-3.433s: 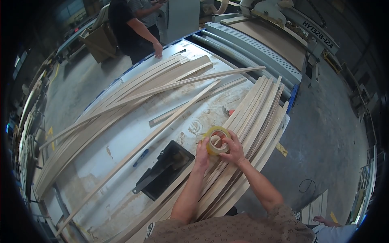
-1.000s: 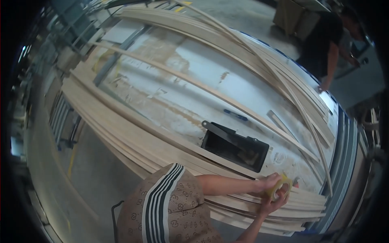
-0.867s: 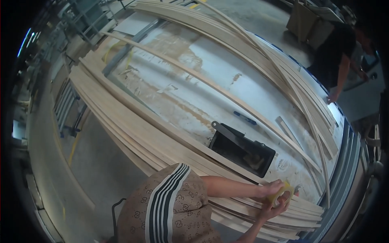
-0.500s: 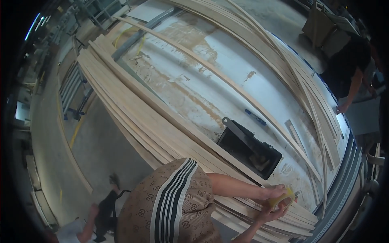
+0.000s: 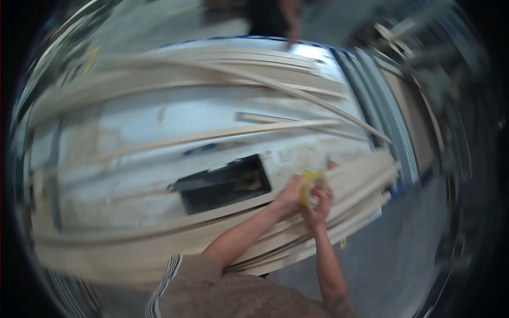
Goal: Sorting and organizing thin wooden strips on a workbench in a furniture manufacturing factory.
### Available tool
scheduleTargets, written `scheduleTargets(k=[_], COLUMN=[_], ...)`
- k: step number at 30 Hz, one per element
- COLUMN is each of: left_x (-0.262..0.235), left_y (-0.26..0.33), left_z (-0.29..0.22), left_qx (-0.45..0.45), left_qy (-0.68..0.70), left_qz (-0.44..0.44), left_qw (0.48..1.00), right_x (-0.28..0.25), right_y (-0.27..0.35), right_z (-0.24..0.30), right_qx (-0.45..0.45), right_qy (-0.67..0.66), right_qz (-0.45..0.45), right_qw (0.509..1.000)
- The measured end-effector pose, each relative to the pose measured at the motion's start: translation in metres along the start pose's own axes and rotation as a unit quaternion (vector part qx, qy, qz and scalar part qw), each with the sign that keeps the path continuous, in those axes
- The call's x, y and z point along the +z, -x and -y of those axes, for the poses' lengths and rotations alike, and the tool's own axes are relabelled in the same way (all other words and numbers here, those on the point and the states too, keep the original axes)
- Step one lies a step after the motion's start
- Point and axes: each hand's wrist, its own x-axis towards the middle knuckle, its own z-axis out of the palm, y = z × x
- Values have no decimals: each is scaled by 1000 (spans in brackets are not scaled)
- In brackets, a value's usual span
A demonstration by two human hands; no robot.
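Observation:
Between my two hands is a roll of yellow tape (image 5: 306,190), held above the near stack of wooden strips (image 5: 350,183) close to its right end. My left hand (image 5: 289,196) is closed against the roll's left side. On the other side, my right hand (image 5: 320,209) grips it, with fingers at the roll's open middle. Motion blurs the picture, so the tape's loose end cannot be made out. A black open tray (image 5: 225,185) lies just left of my hands, with something brownish inside it.
Another stack of long strips (image 5: 212,69) runs along the table's far side, with one strip (image 5: 297,90) slanting across it. A blue tool (image 5: 200,149) lies behind the tray. Across the table stands another person (image 5: 268,18). Grey metal profiles (image 5: 379,106) line the right end.
My view has swung to the right, so the table now lies crosswise before me. The tape roll stays in both hands over the strips' ends.

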Motion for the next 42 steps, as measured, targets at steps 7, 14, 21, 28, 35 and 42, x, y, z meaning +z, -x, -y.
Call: scheduleTargets(k=[7,14,21,28,35,42], left_x=[5,-29,44,24,24,31], left_y=[-23,0,10,30,35,9], left_z=[26,5,-4,-22,-25,-1], left_qx=[-12,19,59,25,24,44], left_qy=[-84,-22,33,-113,-53,-27], left_qz=[-129,-77,-6,-75,-93,-32], left_qw=[988,997,998,990,994,998], right_x=[-25,10,-10,0,-7,-17], right_y=[-6,-23,0,-12,-16,-3], right_z=[2,34,16,-11,5,20], right_qx=[48,0,-42,-8,-33,15], right_qy=[-38,-68,-82,-94,-102,-77], right_qz=[-48,-9,-23,-15,-28,-96], right_qw=[997,998,995,995,994,992])
